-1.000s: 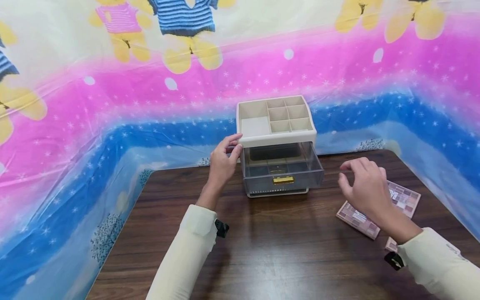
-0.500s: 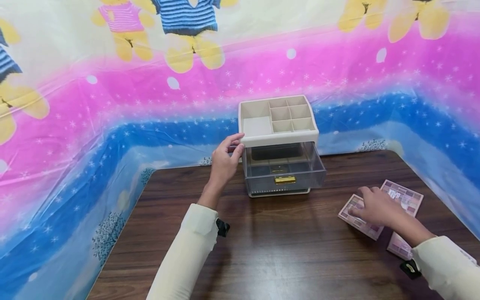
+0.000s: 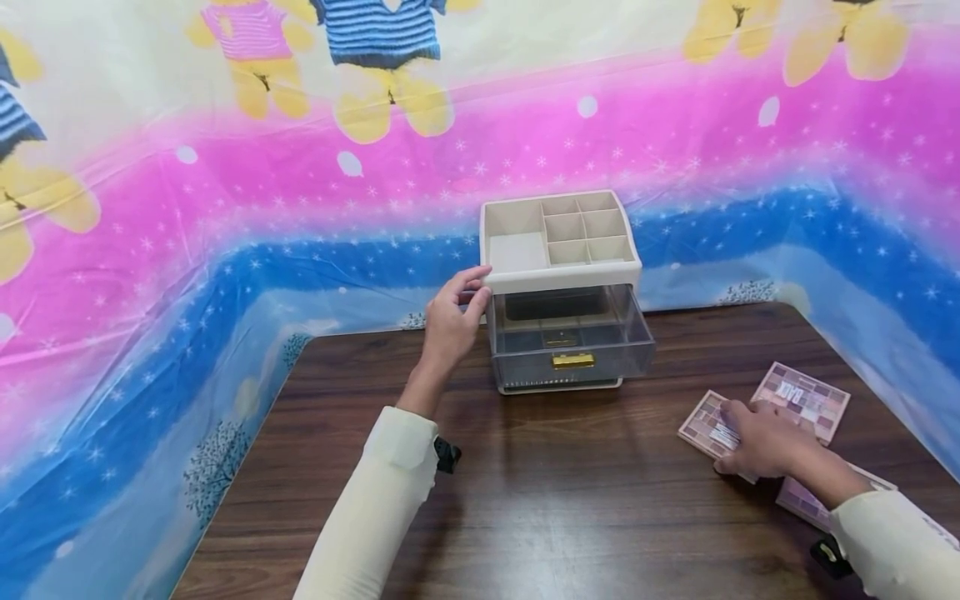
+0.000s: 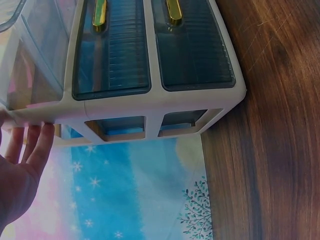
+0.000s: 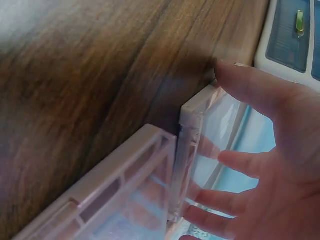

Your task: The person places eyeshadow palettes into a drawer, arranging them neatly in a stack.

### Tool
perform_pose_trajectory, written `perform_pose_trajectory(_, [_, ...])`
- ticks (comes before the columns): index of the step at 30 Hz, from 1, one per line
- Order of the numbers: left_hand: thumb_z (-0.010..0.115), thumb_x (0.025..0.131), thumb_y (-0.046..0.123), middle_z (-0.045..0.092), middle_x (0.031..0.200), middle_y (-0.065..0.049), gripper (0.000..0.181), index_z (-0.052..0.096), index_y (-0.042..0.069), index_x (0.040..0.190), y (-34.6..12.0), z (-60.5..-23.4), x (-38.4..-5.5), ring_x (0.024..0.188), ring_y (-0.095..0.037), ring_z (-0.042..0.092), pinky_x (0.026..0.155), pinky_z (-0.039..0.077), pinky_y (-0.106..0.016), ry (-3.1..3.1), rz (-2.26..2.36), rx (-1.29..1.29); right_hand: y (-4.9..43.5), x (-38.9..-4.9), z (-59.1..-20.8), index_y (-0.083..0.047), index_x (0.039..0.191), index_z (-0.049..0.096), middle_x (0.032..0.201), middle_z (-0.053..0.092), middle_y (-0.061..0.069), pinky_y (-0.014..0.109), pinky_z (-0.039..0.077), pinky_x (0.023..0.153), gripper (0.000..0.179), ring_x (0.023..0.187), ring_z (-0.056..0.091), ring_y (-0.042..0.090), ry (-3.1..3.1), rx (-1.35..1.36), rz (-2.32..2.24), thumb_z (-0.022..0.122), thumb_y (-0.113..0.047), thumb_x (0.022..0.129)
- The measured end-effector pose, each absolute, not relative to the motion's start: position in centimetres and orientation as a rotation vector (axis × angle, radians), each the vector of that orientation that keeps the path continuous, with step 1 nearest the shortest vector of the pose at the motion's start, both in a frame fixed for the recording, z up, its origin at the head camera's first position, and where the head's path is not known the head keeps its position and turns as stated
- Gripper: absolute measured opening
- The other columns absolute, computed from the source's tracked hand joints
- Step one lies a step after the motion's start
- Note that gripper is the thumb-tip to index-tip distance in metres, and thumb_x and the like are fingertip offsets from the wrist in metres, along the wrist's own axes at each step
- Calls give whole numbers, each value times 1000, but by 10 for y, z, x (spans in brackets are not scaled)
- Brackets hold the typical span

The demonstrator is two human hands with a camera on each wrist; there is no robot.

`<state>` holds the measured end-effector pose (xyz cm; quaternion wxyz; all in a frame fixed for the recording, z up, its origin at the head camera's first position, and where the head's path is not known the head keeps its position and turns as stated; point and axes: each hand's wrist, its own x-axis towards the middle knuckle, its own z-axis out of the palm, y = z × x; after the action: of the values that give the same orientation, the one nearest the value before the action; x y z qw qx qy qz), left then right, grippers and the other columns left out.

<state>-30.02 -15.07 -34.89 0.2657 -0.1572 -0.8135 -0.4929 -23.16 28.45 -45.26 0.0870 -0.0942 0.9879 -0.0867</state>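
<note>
A cream desktop drawer organizer [image 3: 558, 280] stands at the back of the table, its clear grey upper drawer [image 3: 521, 367] pulled out and bare inside. My left hand [image 3: 450, 329] holds the organizer's left front edge; in the left wrist view the fingertips touch the side frame. On the right, my right hand [image 3: 768, 442] is over a makeup palette [image 3: 701, 421]. Its thumb lies at the palette's near edge, while the spread fingers reach across the clear lid [image 5: 220, 125]. Part of that palette is hidden under the hand.
Two more makeup palettes lie close by: one [image 3: 813, 396] behind the right hand, another [image 3: 802, 502] partly under the right forearm. Brown wooden table [image 3: 555, 500] surrounds them. A patterned cloth [image 3: 420, 200] hangs right behind the organizer.
My right hand has come down from above the palettes onto the nearest-left one, its thumb shifting to the near edge. The left hand stays on the organizer.
</note>
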Motion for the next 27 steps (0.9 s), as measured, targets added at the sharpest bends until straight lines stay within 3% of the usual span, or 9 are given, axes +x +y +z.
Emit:
perform_pose_trajectory(11, [63, 101, 17, 72, 114, -18, 31, 68, 14, 131, -150, -348, -300, 104, -31, 74, 86, 63, -42, -2186, -1333, -423, 287, -233, -457, -2, 138, 53, 124, 54, 41, 70, 43, 73, 96, 106, 49, 63, 3002, -250, -326, 87, -53, 63])
perform_pose_trajectory(17, [63, 102, 18, 71, 115, -17, 31, 68, 15, 132, -150, -348, -300, 104, -30, 74, 86, 63, -41, -2194, -1329, -423, 286, -235, -447, -6, 140, 54, 134, 49, 43, 79, 39, 80, 96, 113, 45, 66, 3024, -266, -355, 86, -57, 66])
perform_pose_trajectory(27, [63, 102, 17, 71, 115, -18, 31, 68, 14, 132, -150, -349, -301, 104, -32, 73, 85, 63, -41, -2191, -1348, -421, 274, -240, -407, -5, 142, 53, 131, 56, 38, 68, 42, 79, 96, 115, 47, 58, 3120, -404, -397, 85, -58, 68])
